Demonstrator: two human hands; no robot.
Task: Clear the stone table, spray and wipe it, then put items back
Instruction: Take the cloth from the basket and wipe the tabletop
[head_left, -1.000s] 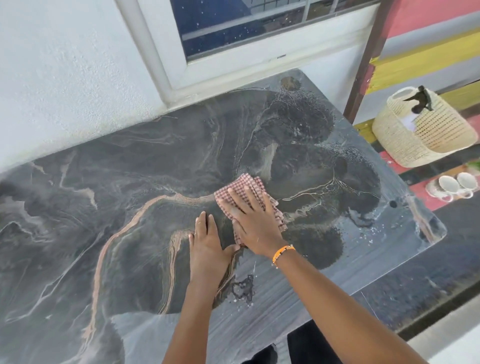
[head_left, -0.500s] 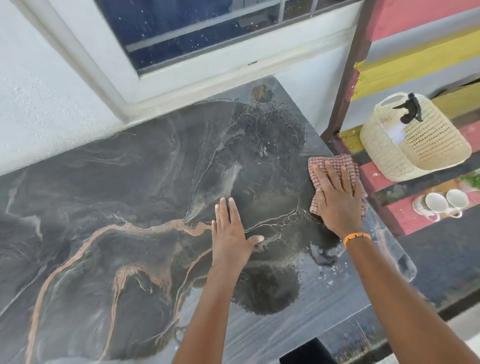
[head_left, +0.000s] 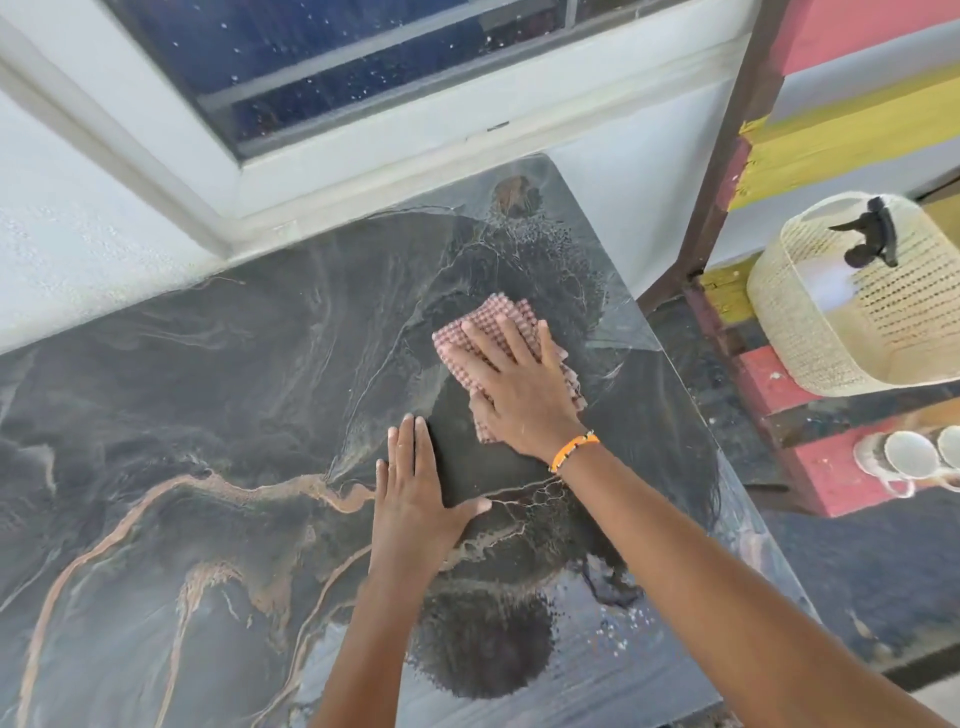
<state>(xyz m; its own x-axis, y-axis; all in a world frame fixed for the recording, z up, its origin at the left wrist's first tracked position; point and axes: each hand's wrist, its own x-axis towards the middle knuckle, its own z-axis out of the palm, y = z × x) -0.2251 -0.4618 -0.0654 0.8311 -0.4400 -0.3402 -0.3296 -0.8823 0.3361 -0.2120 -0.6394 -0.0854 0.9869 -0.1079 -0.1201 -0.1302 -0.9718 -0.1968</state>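
The dark stone table with orange veins fills the view, wet in dark patches on its right half. My right hand presses flat on a folded red-checked cloth on the table's right part, near the far corner. An orange band circles that wrist. My left hand lies flat and bare on the stone just below and left of the cloth, fingers together, thumb out.
A woven basket with a black-triggered spray bottle in it sits on the painted bench to the right. White cups stand below it. A wall and window run along the table's far edge.
My right hand slid the cloth from the table's middle to its right edge, then back left and further away. My left hand moved a little to the right, still flat on the stone.
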